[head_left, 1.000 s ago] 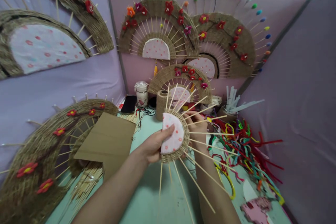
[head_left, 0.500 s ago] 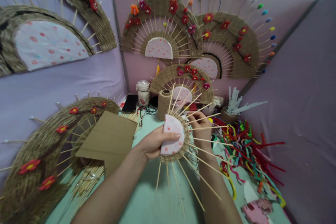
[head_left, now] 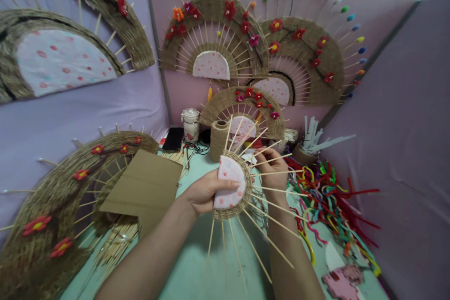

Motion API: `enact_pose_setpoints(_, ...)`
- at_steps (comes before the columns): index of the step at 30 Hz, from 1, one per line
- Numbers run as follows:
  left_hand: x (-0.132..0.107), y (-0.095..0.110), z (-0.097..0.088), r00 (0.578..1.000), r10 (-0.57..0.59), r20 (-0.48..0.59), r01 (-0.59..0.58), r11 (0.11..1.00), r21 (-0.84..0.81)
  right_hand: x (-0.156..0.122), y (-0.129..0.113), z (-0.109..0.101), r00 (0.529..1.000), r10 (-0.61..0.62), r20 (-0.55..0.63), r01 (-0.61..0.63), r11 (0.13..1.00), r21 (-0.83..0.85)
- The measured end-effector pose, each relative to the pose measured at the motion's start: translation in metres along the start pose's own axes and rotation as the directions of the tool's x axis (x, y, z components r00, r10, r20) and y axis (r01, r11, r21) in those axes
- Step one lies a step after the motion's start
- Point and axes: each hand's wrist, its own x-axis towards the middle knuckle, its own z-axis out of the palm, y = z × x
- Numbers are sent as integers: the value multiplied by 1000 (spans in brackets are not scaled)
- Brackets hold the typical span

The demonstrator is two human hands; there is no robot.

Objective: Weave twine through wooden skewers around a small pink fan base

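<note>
My left hand [head_left: 202, 192] grips a small half-made fan [head_left: 232, 187]: a pink dotted half-disc edged with woven jute twine, with several thin wooden sticks fanning out to the right and downward. The thumb lies across the pink face. My right hand [head_left: 272, 168] is behind the sticks on the fan's right side, fingers curled among them; what it pinches is hidden. A jute twine spool [head_left: 218, 139] stands just behind the fan.
Finished jute fans with red flowers lean on the purple walls and at the left [head_left: 63, 197]. A cardboard sheet [head_left: 144, 187] lies left. Coloured pipe cleaners [head_left: 326, 197] pile up on the right, beside a white jar [head_left: 190, 124], a phone [head_left: 173, 138] and a pink cutout [head_left: 341, 281].
The fan has tilted and shifted slightly left and down in my hands. My left thumb has slid further across the pink face.
</note>
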Motion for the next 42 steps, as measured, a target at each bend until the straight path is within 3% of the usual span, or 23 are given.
enact_pose_setpoints(12,-1,3,1,998,-25,-50,27,999,41,2,-12,-9,999,42,12,-42,999,35)
enact_pose_setpoints(15,-1,5,-3,998,-24,-62,27,998,50,7,-12,-23,993,116,27,-119,986,120)
enact_pose_setpoints(20,-2,9,-9,993,-37,-114,43,998,53,13,-19,-59,943,275,186,-320,903,288)
enact_pose_setpoints(24,-1,10,-11,990,-56,-128,63,997,52,11,-31,-74,957,179,226,-265,857,442)
enact_pose_setpoints(28,1,6,-10,990,-113,-86,120,989,82,11,-30,-70,981,123,153,-184,849,495)
enact_pose_setpoints(32,1,2,-8,989,-142,-46,146,985,96,15,-15,-57,972,216,90,-234,897,375)
enact_pose_setpoints(34,-1,2,-7,989,-145,-42,148,984,103,15,-8,-51,964,233,126,-258,934,247)
enact_pose_setpoints(38,-5,4,-6,988,-149,-47,154,981,115,10,-4,-35,958,170,230,-179,984,16)
enact_pose_setpoints(42,-4,1,-4,989,-141,-32,144,982,122,2,-2,-10,970,118,212,-99,990,-99)
